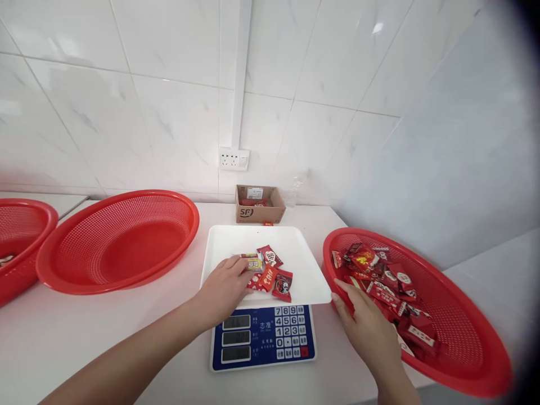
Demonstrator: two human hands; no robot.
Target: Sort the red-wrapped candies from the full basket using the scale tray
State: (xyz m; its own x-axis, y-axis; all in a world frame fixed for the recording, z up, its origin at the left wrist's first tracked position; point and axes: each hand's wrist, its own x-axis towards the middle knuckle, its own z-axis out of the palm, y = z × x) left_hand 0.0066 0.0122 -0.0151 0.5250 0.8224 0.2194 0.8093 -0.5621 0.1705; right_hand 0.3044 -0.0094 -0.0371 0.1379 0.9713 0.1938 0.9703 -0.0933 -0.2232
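Observation:
My left hand (225,287) rests on the white tray (304,281) of a blue electronic scale (264,337), fingers curled on a small pile of red snack packets (270,273). My right hand (367,323) lies flat and open over the near rim of the red mesh basket (464,349) on the right, touching the heap of red packets (388,287) inside it. Nothing is gripped in the right hand.
A large empty red mesh basket (118,242) sits to the left, and part of another red basket (21,242) at the far left edge. A small cardboard box (259,205) stands against the tiled wall behind the scale, below a wall socket (233,159).

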